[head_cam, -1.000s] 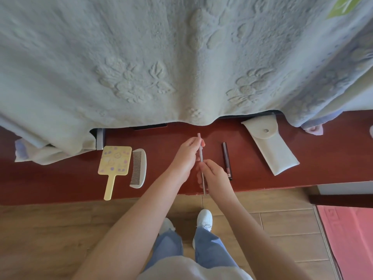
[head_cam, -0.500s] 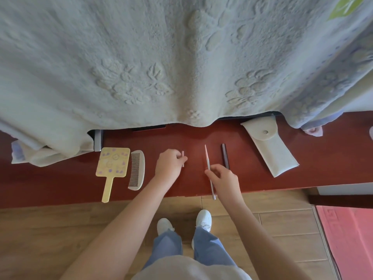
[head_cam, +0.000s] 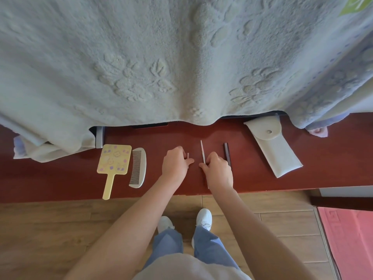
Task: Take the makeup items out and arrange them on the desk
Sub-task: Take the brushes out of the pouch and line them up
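On the red-brown desk (head_cam: 262, 184) my right hand (head_cam: 218, 170) pinches a thin silver-pink makeup pencil (head_cam: 202, 151) that points away from me, low over the wood. My left hand (head_cam: 176, 164) is closed around a small pink cap (head_cam: 188, 155), just left of the pencil. A dark brown makeup pen (head_cam: 227, 153) lies right of my right hand. Further right lies a white snap pouch (head_cam: 276, 152), flat and closed. At the left sit a yellow hand mirror (head_cam: 113, 164) and a white comb (head_cam: 138, 167), side by side.
A pale embossed blanket (head_cam: 161, 57) hangs over the back of the desk, hiding what is behind it. A folded cloth (head_cam: 40, 148) bulges at the far left. Below the desk edge are wooden floor, my white shoes and a pink mat (head_cam: 351, 239).
My hands pulled the cap off the pencil and moved apart. The left hand carried the cap to the left and down; the right lowered the pencil towards the desk beside the dark pen.
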Action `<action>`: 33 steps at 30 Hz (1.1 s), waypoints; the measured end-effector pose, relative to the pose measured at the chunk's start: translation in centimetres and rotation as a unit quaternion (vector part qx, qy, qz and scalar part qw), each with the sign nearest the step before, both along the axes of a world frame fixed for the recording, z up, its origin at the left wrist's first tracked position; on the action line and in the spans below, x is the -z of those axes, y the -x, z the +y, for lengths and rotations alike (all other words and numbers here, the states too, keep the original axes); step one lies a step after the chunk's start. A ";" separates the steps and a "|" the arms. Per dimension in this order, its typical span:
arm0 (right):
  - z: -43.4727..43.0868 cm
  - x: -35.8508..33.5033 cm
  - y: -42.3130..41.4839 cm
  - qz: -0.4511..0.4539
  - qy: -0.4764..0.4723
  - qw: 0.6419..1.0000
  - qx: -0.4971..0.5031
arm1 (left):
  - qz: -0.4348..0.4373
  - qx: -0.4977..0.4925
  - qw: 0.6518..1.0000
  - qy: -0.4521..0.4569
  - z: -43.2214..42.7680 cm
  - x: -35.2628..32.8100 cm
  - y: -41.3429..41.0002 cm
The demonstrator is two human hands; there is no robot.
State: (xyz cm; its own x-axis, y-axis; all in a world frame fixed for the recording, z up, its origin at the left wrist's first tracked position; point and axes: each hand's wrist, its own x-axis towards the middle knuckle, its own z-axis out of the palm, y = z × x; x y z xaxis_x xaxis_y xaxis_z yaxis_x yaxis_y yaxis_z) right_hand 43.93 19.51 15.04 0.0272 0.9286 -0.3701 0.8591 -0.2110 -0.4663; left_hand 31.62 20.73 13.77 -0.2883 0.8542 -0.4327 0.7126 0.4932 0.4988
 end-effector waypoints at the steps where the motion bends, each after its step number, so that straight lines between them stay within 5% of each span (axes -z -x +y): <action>1: 0.0 0.0 -0.1 0.005 0.002 1.000 -0.002 | 0.001 0.001 1.000 0.003 0.0 0.0 0.0; 10: -0.2 -0.6 -4.4 0.034 -0.073 0.994 0.074 | 0.037 0.024 0.998 -0.055 0.9 -1.8 -0.7; 16: 0.2 0.2 -5.6 0.002 -0.019 0.996 0.086 | -0.118 0.076 0.988 -0.066 2.5 -1.8 -4.2; 22: 0.4 0.2 -5.7 0.008 -0.022 0.997 0.076 | -0.144 0.078 0.986 -0.013 3.9 -2.1 -7.2; 25: 0.3 -0.5 -6.1 0.047 -0.051 0.994 0.081 | -0.171 0.071 0.982 0.037 4.5 -2.2 -8.0; 28: -0.3 -1.4 -6.4 0.096 -0.066 0.990 0.085 | -0.289 0.035 0.953 0.088 4.5 -2.7 -8.5; 33: -0.7 -2.4 -6.7 0.263 0.068 0.952 0.141 | -0.352 0.019 0.931 0.094 4.1 -3.1 -9.3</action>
